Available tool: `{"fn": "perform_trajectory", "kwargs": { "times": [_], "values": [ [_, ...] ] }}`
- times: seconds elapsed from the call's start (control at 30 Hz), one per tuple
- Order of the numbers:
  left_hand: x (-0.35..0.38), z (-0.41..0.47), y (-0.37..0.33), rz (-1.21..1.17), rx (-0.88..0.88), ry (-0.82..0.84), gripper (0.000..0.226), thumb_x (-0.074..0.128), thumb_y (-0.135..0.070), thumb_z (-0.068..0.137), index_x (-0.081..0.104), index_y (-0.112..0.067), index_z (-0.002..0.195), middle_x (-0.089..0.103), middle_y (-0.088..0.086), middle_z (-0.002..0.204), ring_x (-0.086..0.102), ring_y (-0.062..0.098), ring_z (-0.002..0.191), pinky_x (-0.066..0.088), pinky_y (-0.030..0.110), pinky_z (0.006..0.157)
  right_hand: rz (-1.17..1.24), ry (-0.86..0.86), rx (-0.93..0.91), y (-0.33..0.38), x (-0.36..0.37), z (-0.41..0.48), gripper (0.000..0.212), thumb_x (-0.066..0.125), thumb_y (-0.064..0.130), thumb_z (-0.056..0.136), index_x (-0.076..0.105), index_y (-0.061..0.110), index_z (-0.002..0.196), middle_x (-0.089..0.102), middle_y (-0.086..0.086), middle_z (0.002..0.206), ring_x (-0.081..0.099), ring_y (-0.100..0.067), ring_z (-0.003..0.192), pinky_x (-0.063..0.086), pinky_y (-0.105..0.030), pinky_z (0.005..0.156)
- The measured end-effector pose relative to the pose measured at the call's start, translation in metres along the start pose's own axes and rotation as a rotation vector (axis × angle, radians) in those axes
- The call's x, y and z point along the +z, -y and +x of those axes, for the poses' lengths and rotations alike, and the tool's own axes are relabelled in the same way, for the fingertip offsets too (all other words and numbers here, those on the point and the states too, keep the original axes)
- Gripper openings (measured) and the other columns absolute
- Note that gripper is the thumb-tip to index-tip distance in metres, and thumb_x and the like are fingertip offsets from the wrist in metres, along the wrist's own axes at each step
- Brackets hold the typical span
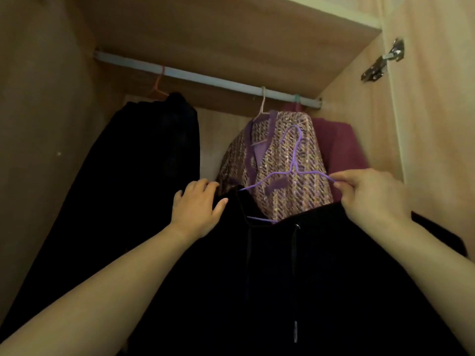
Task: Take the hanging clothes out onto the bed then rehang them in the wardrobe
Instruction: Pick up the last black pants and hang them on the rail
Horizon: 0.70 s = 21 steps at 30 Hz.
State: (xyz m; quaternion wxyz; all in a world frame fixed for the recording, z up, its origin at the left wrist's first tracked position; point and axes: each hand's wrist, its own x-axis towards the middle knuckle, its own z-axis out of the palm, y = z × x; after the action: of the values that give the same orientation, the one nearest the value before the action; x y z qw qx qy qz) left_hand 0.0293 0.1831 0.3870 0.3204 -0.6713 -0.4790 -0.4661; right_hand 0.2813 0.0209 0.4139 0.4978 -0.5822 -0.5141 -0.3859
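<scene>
Head view: two bare hands work at the mouth of an open wardrobe [424,124].
Left hand: the left hand [198,209] lies on the shoulder of a black hoodie [308,278], fingers [205,187] curled over the cloth and gripping it.
Right hand: the right hand [372,196] pinches the end of a purple wire hanger [295,170], fingers narrow and closed on the wire.
Hanger in hand: one, its hook free of the rail and its lower bar inside the hoodie's neck.
Hoodie: one, held up below the rail, two drawcords hanging down its front.
Rail: one white rail [205,79] under the wardrobe's shelf.
Clothes on the rail: three, a black garment [154,155] at left, a patterned purple jacket [277,155] at middle, a plum garment [339,147] behind it at right.
Hangers on the rail: three hooks show.
Door hinge: one metal hinge [383,61] at upper right.
</scene>
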Motion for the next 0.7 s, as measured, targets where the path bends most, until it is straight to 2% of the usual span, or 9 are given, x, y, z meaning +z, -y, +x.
{"fn": "perform_trajectory", "kwargs": {
  "times": [0.1,0.27,0.43,0.57,0.7],
  "values": [
    [0.006,0.041,0.027,-0.011,0.022,-0.121,0.049,0.041,-0.05,0.093,0.045,-0.021,0.132,0.038,0.003,0.144,0.031,0.024,0.134,0.032,0.05,0.105,-0.067,-0.053,0.02,0.027,0.018,0.035,0.022,0.057,0.028,0.088,0.069,0.036,0.105,0.069,-0.012,0.105,0.062,-0.037,0.096,0.048,-0.036,0.076],
    [0.003,0.109,0.06,-0.007,0.094,-0.254,0.049,0.044,-0.047,0.093,0.043,-0.021,0.135,0.031,0.005,0.149,0.025,0.025,0.138,0.034,0.049,0.105,-0.086,-0.105,0.039,0.062,0.046,0.095,0.019,0.057,0.025,0.088,0.071,0.031,0.1,0.068,-0.009,0.107,0.06,-0.035,0.097,0.047,-0.035,0.078],
    [-0.001,0.162,0.067,-0.047,0.073,-0.218,0.053,0.042,-0.046,0.096,0.033,-0.022,0.142,0.021,0.005,0.153,0.02,0.028,0.14,0.034,0.049,0.105,-0.114,-0.111,0.066,0.085,0.084,0.128,0.023,0.058,0.022,0.086,0.069,0.034,0.103,0.066,-0.008,0.111,0.06,-0.033,0.101,0.046,-0.032,0.078],
    [0.003,0.191,0.068,-0.047,0.109,-0.243,0.057,0.042,-0.047,0.095,0.026,-0.026,0.146,0.02,0.004,0.154,0.019,0.027,0.141,0.031,0.052,0.108,-0.055,-0.128,0.068,0.092,0.119,0.146,0.025,0.054,0.02,0.09,0.068,0.032,0.106,0.067,-0.004,0.111,0.06,-0.031,0.103,0.046,-0.032,0.081],
    [0.003,0.222,0.078,-0.073,0.109,-0.267,0.055,0.044,-0.05,0.093,0.031,-0.029,0.142,0.025,0.0,0.152,0.02,0.024,0.14,0.025,0.052,0.111,0.013,-0.153,0.062,0.092,0.144,0.182,0.024,0.052,0.022,0.091,0.068,0.032,0.106,0.067,-0.001,0.111,0.06,-0.028,0.104,0.046,-0.031,0.08]
  ]
}}
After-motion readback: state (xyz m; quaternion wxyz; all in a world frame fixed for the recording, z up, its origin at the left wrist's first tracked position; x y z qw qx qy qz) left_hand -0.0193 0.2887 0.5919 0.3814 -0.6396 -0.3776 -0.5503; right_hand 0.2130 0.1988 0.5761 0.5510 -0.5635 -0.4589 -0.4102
